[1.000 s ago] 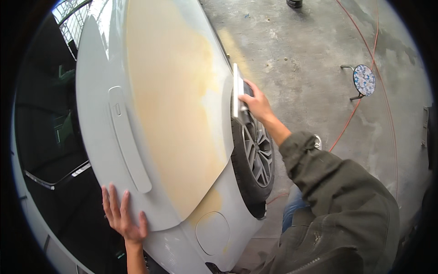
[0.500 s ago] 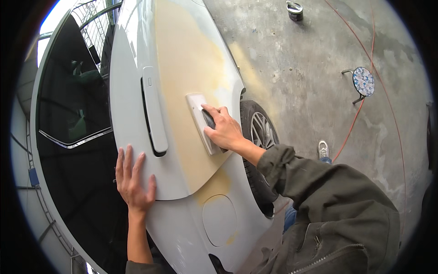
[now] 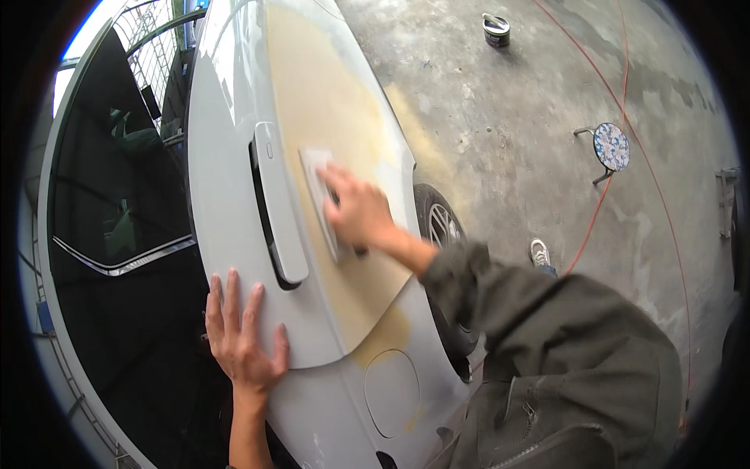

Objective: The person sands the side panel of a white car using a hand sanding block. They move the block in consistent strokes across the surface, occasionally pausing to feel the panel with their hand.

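My right hand (image 3: 361, 209) grips a flat white sanding block (image 3: 319, 211) and presses it on the yellowish filler patch (image 3: 312, 86) of a light grey car door. The hand and block are blurred by motion. To the left of the block runs the door handle (image 3: 283, 211), with a dark gap along its side. My left hand (image 3: 245, 336) lies flat on the door panel below the handle, fingers spread, holding nothing. Nearer me, past the door's curved edge, is the round fuel flap (image 3: 392, 393).
A dark car window (image 3: 117, 187) fills the left. Right of the door is a wheel (image 3: 444, 227). On the concrete floor stand a small patterned stool (image 3: 611, 146) and an open can (image 3: 496, 31). A red hose (image 3: 591, 231) crosses the floor.
My right hand has slid the sanding block to the left across the filler, closer to the door handle. My left hand stays spread on the panel. The view has shifted slightly.
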`<state>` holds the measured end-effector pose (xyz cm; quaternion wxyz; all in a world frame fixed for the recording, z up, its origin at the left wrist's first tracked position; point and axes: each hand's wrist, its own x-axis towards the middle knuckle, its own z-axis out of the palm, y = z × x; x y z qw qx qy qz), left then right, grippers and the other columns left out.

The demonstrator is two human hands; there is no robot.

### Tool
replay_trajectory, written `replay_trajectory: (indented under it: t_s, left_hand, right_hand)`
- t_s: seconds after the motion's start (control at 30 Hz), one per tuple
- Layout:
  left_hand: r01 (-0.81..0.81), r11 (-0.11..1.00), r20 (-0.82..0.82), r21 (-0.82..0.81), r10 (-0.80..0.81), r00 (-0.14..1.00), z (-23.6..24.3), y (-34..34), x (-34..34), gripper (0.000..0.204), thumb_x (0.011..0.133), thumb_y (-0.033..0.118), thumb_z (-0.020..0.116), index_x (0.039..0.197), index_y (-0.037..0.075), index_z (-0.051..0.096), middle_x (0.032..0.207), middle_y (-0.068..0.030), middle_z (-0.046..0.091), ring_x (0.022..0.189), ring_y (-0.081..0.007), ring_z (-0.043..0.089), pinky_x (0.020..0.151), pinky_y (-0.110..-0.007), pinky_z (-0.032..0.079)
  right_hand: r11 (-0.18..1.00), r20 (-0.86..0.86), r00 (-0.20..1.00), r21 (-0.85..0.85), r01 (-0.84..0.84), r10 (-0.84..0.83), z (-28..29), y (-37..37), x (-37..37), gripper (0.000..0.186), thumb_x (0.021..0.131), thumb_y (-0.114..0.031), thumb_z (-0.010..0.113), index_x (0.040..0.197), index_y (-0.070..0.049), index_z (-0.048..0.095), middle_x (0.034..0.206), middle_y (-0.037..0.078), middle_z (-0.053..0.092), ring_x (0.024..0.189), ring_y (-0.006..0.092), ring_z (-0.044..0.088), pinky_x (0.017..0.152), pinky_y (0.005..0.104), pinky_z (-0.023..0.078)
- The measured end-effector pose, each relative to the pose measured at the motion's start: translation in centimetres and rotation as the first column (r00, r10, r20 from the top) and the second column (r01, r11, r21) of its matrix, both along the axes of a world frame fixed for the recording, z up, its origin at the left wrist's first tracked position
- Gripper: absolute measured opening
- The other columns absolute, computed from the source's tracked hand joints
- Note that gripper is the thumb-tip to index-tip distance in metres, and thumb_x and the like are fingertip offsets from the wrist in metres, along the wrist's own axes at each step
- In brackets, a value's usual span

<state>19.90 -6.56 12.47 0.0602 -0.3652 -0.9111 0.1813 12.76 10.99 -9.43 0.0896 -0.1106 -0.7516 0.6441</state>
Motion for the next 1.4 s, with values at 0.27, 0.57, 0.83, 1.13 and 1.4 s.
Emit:
replay_trajectory:
  t_s: [0.27,0.57,0.83,1.13,1.4]
  left_hand:
    - [-0.020,0.999,0.012,-0.035,0.021,1.000,-0.3,-0.3,-0.7,0.057,0.072,0.023,0.066,0.126,0.004,0.066,0.150,-0.0229,0.050,0.143,-0.0465,0.039,0.115,-0.054,0.033]
    - [-0.008,1.000,0.039,-0.030,0.009,0.999,-0.4,0.9,-1.5,0.055,0.076,0.029,0.063,0.124,0.003,0.067,0.148,-0.0242,0.052,0.141,-0.0500,0.041,0.113,-0.057,0.035]
    - [-0.080,0.995,0.049,-0.060,0.083,0.995,0.8,-2.4,0.0,0.054,0.078,0.030,0.065,0.124,0.004,0.069,0.150,-0.0243,0.050,0.142,-0.0483,0.040,0.115,-0.058,0.033]
    - [-0.041,0.998,0.043,0.045,0.039,0.998,0.1,-0.3,-1.8,0.052,0.073,0.033,0.070,0.121,0.014,0.074,0.148,-0.0171,0.053,0.141,-0.0416,0.044,0.114,-0.051,0.037]
    - [-0.062,0.998,0.055,0.026,0.060,0.997,0.2,-1.3,-0.7,0.056,0.071,0.031,0.070,0.123,0.012,0.071,0.147,-0.0196,0.054,0.141,-0.0440,0.042,0.115,-0.053,0.035]
  right_hand:
    - [0.996,-0.137,0.990,0.084,-0.024,0.036,-0.7,-1.9,3.8,0.066,0.085,-0.018,0.061,0.149,-0.008,0.046,0.151,0.021,0.047,0.111,0.0421,0.063,0.094,0.0499,0.053]
    - [1.000,0.074,0.997,0.004,-0.025,0.024,-0.7,5.8,-9.6,0.058,0.090,-0.023,0.050,0.146,-0.008,0.050,0.153,0.017,0.046,0.120,0.0417,0.060,0.104,0.0484,0.048]
    - [0.968,-0.142,0.958,0.032,-0.247,0.249,1.1,-2.7,8.1,0.076,0.084,-0.018,0.063,0.154,-0.007,0.037,0.156,0.024,0.040,0.106,0.0451,0.064,0.085,0.0497,0.055]
    - [1.000,-0.070,0.998,0.031,-0.007,0.009,-1.9,5.7,-14.6,0.063,0.086,-0.023,0.055,0.146,-0.005,0.048,0.150,0.021,0.048,0.130,0.0399,0.054,0.108,0.0450,0.046]
    - [0.981,-0.197,0.961,0.073,-0.182,0.193,-0.4,-1.3,9.1,0.070,0.077,-0.012,0.062,0.145,-0.004,0.051,0.153,0.025,0.044,0.128,0.0431,0.057,0.100,0.0459,0.053]
